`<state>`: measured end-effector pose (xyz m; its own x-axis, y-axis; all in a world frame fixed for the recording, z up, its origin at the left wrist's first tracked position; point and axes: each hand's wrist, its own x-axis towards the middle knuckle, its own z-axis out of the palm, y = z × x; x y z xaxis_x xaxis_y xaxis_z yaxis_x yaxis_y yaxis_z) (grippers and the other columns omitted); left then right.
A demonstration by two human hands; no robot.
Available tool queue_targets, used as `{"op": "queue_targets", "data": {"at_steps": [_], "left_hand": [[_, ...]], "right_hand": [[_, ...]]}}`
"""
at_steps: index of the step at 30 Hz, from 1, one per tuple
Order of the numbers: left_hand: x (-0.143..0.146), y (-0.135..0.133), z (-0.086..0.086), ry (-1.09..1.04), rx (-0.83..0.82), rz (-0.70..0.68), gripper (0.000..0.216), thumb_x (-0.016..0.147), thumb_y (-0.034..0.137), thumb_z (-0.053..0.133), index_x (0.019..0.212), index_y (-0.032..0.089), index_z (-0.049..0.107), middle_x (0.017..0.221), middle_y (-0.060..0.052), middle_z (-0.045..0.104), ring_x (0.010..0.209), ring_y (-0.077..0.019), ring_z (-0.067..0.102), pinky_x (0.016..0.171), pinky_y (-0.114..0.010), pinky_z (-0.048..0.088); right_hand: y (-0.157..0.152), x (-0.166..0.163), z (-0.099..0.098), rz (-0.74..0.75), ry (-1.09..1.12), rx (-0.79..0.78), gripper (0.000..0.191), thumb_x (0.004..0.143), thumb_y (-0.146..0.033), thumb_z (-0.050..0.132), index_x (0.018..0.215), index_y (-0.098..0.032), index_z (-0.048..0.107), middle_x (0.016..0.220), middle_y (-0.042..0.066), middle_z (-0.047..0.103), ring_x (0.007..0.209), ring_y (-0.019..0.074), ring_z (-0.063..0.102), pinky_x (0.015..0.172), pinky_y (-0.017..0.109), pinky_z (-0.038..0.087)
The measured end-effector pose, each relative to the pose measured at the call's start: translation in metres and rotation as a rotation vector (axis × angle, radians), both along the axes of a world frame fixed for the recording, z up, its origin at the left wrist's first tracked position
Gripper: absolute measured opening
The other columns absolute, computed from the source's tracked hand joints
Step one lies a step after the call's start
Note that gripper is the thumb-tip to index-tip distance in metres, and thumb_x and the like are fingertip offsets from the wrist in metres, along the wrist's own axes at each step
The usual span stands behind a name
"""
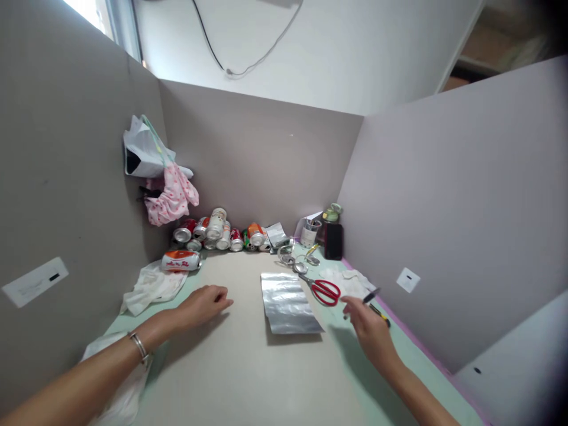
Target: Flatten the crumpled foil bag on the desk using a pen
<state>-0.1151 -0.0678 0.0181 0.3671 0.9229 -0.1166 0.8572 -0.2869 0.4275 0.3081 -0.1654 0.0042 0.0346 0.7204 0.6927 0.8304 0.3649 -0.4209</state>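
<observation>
My left hand [205,306] is held over the left part of the pale board [222,378], its fingers curled in and nothing showing in them. A dark pen [371,295] is gripped in my right hand [366,325], above the right edge of the board. Between the hands lies a slightly wavy silver sheet of metal [290,305], cut from a can by its look. Red-handled scissors [326,291] rest just beyond the sheet's right side, close to my right fingertips. A yellow and black cutter [380,315] is partly hidden behind my right hand.
Several drink cans [217,228] are piled along the back partition, and one orange-white can [181,261] lies at the left. White cloths [155,287] lie on the left, tissue [348,279] on the right. Round metal pieces [300,267], a pen cup [309,234] and a phone [333,241] stand back right.
</observation>
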Motion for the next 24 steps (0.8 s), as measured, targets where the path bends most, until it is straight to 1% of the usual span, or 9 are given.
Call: {"op": "queue_targets", "data": {"at_steps": [6,8,10,12,14,16,18,21,24], "left_hand": [[0.013,-0.017,0.005,-0.085,0.055,-0.056,0.029,0.104,0.041,0.066,0.117,0.016,0.067,0.113,-0.007,0.070,0.095,-0.0211,0.070,0.086,-0.041,0.060],[0.028,-0.020,0.009,-0.133,0.125,-0.080,0.028,0.104,0.041,0.064,0.117,0.017,0.066,0.116,-0.008,0.069,0.105,-0.0236,0.068,0.095,-0.045,0.056],[0.047,-0.022,0.010,-0.169,0.186,-0.105,0.031,0.104,0.040,0.059,0.125,0.019,0.063,0.131,-0.011,0.065,0.123,-0.0275,0.061,0.109,-0.048,0.048],[0.068,-0.025,0.008,-0.175,0.194,-0.156,0.044,0.102,0.044,0.058,0.140,0.021,0.056,0.151,-0.014,0.056,0.143,-0.0296,0.050,0.119,-0.046,0.039],[0.086,-0.028,0.001,-0.149,0.160,-0.216,0.065,0.097,0.049,0.064,0.152,0.019,0.047,0.166,-0.016,0.042,0.157,-0.0331,0.031,0.128,-0.049,0.027],[0.097,-0.032,-0.007,-0.116,0.111,-0.261,0.079,0.094,0.055,0.066,0.159,0.017,0.040,0.171,-0.017,0.033,0.161,-0.0352,0.022,0.130,-0.053,0.020],[0.102,-0.036,-0.014,-0.083,0.071,-0.280,0.087,0.093,0.057,0.066,0.162,0.015,0.035,0.173,-0.019,0.027,0.162,-0.0359,0.017,0.131,-0.055,0.014],[0.101,-0.041,-0.020,-0.048,0.043,-0.284,0.090,0.095,0.058,0.063,0.165,0.012,0.029,0.174,-0.020,0.021,0.163,-0.0344,0.012,0.131,-0.055,0.009],[0.098,-0.044,-0.021,-0.031,0.039,-0.281,0.090,0.097,0.060,0.060,0.167,0.014,0.026,0.175,-0.018,0.018,0.164,-0.0318,0.010,0.132,-0.052,0.006]], "right_hand": [[0.002,-0.003,0.021,-0.097,0.058,0.041,0.040,0.110,-0.041,0.042,0.128,-0.018,0.069,0.076,0.004,0.077,0.054,0.0190,0.070,0.055,0.027,0.055],[0.008,-0.013,0.025,-0.099,0.049,0.066,0.040,0.110,-0.042,0.044,0.130,-0.019,0.069,0.084,0.006,0.081,0.062,0.0205,0.074,0.060,0.028,0.057],[0.015,-0.025,0.024,-0.079,0.025,0.087,0.039,0.110,-0.041,0.043,0.129,-0.021,0.071,0.098,0.009,0.083,0.072,0.0227,0.079,0.067,0.030,0.060],[0.023,-0.036,0.018,-0.041,-0.017,0.094,0.038,0.109,-0.040,0.043,0.125,-0.021,0.073,0.106,0.011,0.084,0.082,0.0251,0.081,0.074,0.032,0.062],[0.030,-0.046,0.009,-0.010,-0.062,0.089,0.039,0.109,-0.036,0.041,0.124,-0.021,0.073,0.110,0.013,0.084,0.087,0.0259,0.081,0.078,0.033,0.062],[0.034,-0.052,-0.002,0.008,-0.110,0.072,0.039,0.109,-0.030,0.039,0.125,-0.020,0.073,0.112,0.014,0.083,0.090,0.0262,0.080,0.079,0.034,0.062],[0.037,-0.055,-0.012,0.038,-0.173,0.030,0.034,0.106,-0.026,0.044,0.119,-0.022,0.075,0.100,0.011,0.084,0.081,0.0247,0.079,0.070,0.031,0.060],[0.039,-0.059,-0.024,0.075,-0.253,-0.034,0.030,0.102,-0.021,0.048,0.112,-0.023,0.077,0.078,0.006,0.080,0.064,0.0217,0.074,0.057,0.026,0.052],[0.040,-0.060,-0.030,0.062,-0.274,-0.057,0.033,0.102,-0.019,0.045,0.114,-0.021,0.076,0.079,0.007,0.079,0.065,0.0226,0.074,0.057,0.026,0.050]]}}
